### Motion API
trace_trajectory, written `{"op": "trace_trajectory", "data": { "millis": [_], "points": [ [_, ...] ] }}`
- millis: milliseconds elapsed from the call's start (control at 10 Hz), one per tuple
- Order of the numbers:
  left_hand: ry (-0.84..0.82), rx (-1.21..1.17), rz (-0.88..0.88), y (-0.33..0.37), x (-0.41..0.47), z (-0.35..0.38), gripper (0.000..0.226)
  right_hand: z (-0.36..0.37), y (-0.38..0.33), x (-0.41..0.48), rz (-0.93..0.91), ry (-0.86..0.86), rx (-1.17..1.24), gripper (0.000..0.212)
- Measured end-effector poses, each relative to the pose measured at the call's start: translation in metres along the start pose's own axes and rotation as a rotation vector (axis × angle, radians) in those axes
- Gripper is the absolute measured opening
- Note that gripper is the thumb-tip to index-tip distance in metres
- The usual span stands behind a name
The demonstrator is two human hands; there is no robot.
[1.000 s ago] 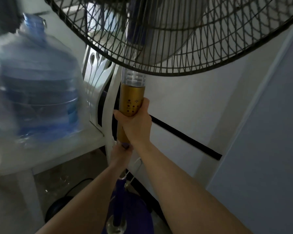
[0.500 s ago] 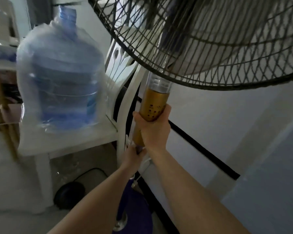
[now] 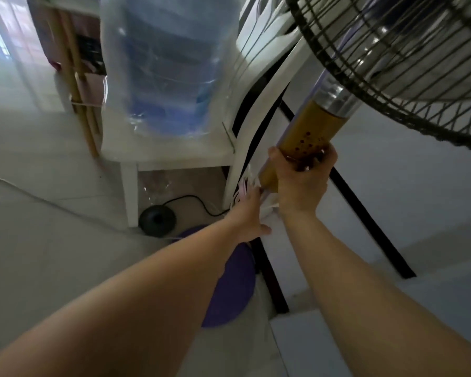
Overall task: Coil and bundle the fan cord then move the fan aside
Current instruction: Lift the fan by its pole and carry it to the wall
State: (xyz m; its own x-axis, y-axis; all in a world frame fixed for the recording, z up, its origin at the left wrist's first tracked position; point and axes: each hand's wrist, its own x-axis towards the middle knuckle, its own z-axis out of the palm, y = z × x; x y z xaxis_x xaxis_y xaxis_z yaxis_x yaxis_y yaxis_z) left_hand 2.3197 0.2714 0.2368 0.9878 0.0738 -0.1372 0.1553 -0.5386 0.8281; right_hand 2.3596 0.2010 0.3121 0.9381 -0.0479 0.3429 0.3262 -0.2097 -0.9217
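A pedestal fan fills the upper right, its black wire grille [image 3: 397, 63] overhead and its gold control column [image 3: 305, 134] leaning left. My right hand [image 3: 302, 180] is wrapped round the lower part of that column. Just below it my left hand [image 3: 249, 213] holds the pole together with loops of white cord [image 3: 242, 191], which stick out to its left. The round purple fan base [image 3: 229, 289] shows on the floor between my forearms, partly hidden by the left arm.
A white plastic chair [image 3: 174, 159] stands close to the left of the fan with a large blue water jug [image 3: 166, 63] wrapped in clear plastic on its seat. Under it lies a black round device [image 3: 157, 220] with a black cable. A white wall with a black strip [image 3: 365, 221] is right.
The view has swung down and left, so the fan head now sits farther right and the pole leans more. Both hands keep their grip on the column and pole.
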Motion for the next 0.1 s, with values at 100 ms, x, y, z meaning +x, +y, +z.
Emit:
{"op": "trace_trajectory", "data": {
  "millis": [100],
  "points": [
    [-0.062, 0.225, -0.034, 0.0088, -0.0285, -0.0001, 0.116, -0.0172, -0.0081, -0.0232, 0.178, -0.102, 0.0, 0.1]
  ]
}}
